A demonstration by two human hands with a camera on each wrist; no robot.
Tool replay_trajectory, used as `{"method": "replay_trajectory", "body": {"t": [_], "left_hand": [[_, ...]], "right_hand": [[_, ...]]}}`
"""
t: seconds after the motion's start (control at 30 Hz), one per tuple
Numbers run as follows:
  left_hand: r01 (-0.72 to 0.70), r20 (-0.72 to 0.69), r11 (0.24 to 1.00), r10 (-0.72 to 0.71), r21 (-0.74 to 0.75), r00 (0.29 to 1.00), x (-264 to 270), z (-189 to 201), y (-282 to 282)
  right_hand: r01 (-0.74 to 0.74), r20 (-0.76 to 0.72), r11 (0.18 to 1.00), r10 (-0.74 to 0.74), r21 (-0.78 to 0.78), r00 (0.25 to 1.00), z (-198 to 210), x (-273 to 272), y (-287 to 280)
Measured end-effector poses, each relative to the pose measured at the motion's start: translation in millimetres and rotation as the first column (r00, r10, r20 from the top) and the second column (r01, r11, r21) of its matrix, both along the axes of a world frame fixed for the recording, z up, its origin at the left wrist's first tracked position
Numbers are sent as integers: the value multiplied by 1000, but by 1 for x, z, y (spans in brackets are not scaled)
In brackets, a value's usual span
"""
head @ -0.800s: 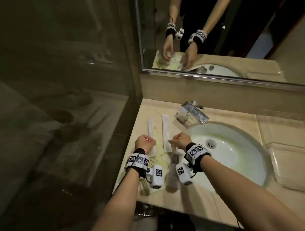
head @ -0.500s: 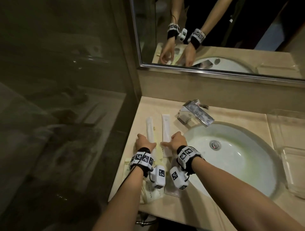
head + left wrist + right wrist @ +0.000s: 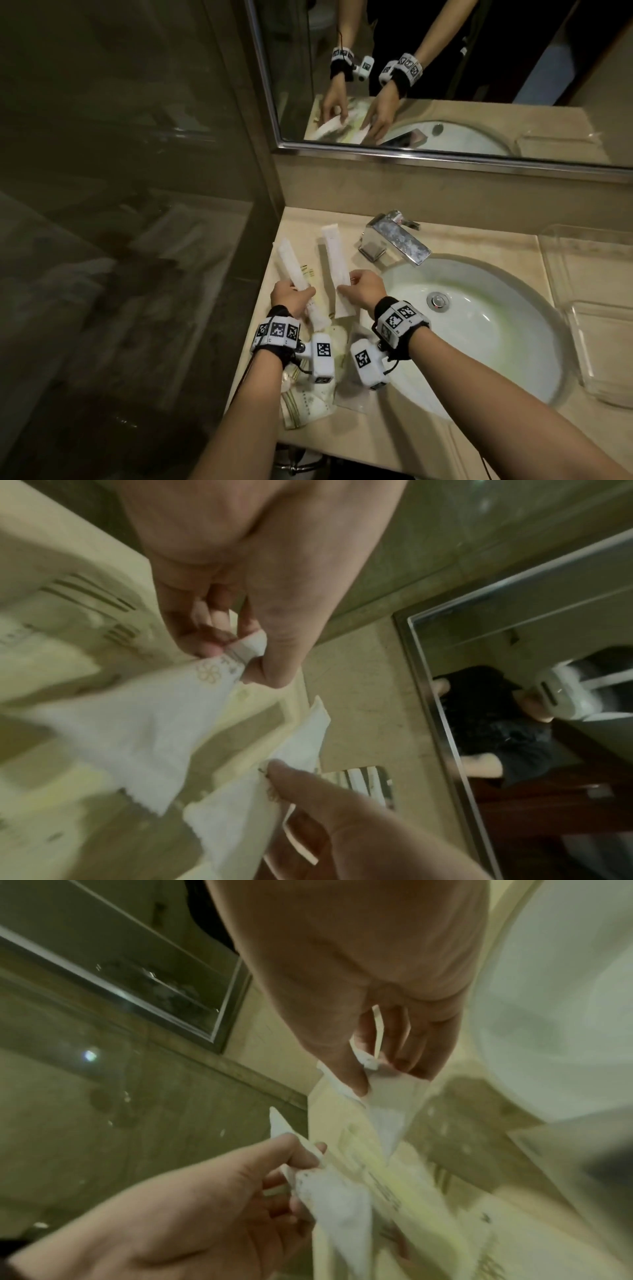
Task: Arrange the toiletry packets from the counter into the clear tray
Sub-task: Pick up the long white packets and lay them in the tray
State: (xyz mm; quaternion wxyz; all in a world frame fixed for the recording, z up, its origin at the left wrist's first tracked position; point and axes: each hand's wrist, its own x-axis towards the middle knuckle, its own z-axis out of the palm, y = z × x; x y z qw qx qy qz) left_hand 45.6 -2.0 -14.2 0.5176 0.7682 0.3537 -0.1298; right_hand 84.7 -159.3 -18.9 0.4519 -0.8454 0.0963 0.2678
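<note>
Pinching one long white packet (image 3: 297, 274) in our left hand (image 3: 289, 297) and another (image 3: 337, 270) in our right hand (image 3: 363, 286) above the counter (image 3: 428, 442), we should lift both level, then cross the basin (image 3: 479, 329) to the clear tray (image 3: 582, 274).

- Head view: looks forward and down from above the desk (image 3: 387, 442), wide, taking in both forearms, the sink (image 3: 479, 329), the faucet (image 3: 394, 240), the mirror (image 3: 445, 85) and the clear tray (image 3: 596, 349) at far right.
- Left wrist view: sits very near the left hand (image 3: 240, 574), looks along the palm toward the fingers (image 3: 202, 631), tilted, catching the mirror edge.
- Right wrist view: equally near the right hand (image 3: 369, 974), looks along it at the fingers (image 3: 346, 1066), sink rim at right.
- Shared by all three: both hands, each pinching a long white packet (image 3: 294, 270) over the desk's left end.
</note>
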Motion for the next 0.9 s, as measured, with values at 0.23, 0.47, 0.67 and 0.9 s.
{"method": "replay_trajectory", "body": {"t": [0.23,0.47,0.67,0.9], "left_hand": [[64,210,977,-20,-205,978,5,78,-28],[266,359,836,-89,-480,929,10,119,-99],[329,362,782,-143,-530,921,5,119,-179],[399,318,758,-263,-517,911,-12,101,-283]], "right_hand": [[86,152,954,-134,287,979,74,-8,-50],[180,201,912,-267,368,942,126,-30,-135],[282,237,924,-344,259,908,141,-58,-214],[460,330,869,-495,183,803,135,-85,-335]]}}
